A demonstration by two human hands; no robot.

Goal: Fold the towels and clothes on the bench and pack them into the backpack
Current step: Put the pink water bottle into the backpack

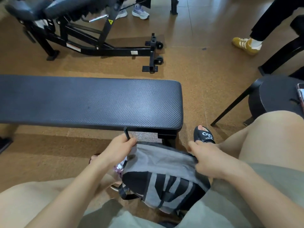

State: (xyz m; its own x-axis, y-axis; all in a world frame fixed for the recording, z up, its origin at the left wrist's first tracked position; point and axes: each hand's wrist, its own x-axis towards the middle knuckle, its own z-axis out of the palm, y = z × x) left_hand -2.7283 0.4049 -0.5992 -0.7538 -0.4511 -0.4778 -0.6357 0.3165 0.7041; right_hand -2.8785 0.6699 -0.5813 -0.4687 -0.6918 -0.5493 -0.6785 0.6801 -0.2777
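- Black textured padding covers the one flat bench (92, 101), which lies across the middle of the view.
- One left hand (115, 150) pinches a thin black zipper pull strap (126, 133) between curled fingers.
- One grey and black fabric backpack (162, 176) stands on the floor between the person's knees, just in front of the bench.
- One right hand (209, 160) grips the backpack's grey top edge, fingers curled.

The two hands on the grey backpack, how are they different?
The left hand pinches a thin black zipper pull by the grey-and-black backpack; the right hand grips the backpack's fabric edge. The left sits nearer the black padded bench. Both touch the backpack's top.
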